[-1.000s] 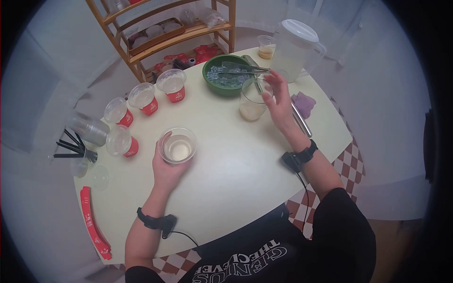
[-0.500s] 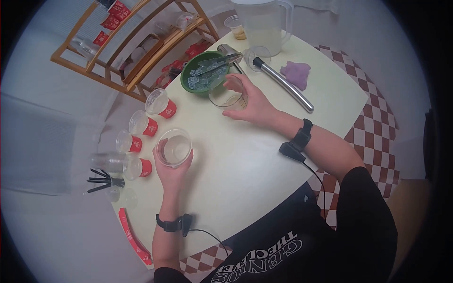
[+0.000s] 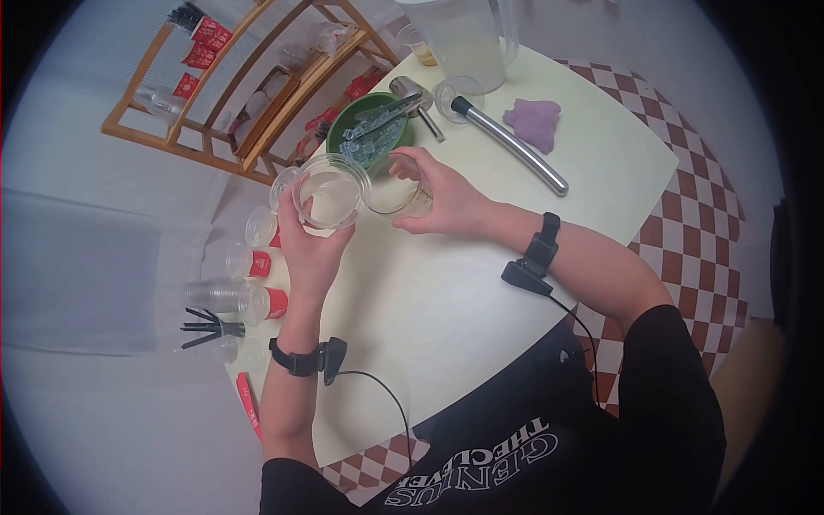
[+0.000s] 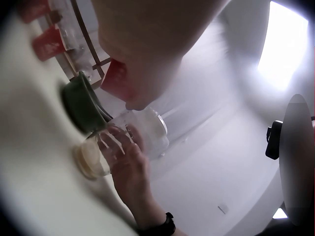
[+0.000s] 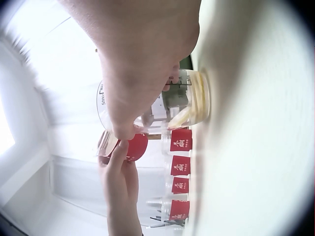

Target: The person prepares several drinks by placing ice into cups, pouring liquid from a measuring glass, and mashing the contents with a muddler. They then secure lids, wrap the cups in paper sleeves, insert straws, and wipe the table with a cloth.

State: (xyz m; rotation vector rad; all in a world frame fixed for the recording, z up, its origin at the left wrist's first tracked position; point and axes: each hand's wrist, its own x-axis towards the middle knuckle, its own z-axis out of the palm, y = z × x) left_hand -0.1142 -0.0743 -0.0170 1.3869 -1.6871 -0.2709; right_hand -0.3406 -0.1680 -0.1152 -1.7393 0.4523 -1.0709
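Observation:
My left hand (image 3: 311, 257) grips a clear plastic cup (image 3: 330, 193) in a red paper sleeve (image 5: 138, 147), held up off the table. My right hand (image 3: 453, 196) wraps round a clear measuring cup (image 3: 395, 196), whose printed scale shows in the right wrist view. Yellowish slices (image 5: 199, 98) lie at the bottom of that measuring cup. In the head view the two rims are side by side and overlap slightly, the plastic cup on the left. Just behind them sits a green bowl (image 3: 405, 136) of ice cubes (image 3: 356, 144) with tongs (image 3: 386, 110) across it.
A muddler (image 3: 512, 148) and purple cloth (image 3: 534, 125) lie to the right, below a lidded pitcher (image 3: 455, 43). Red-sleeved cups (image 3: 275, 302) line the left edge near black straws (image 3: 204, 328). A wooden shelf (image 3: 176, 129) stands behind the table.
My right hand, open by the measuring cup a second ago, now grips it. My left hand has carried the plastic cup up and over beside it. The head view has turned.

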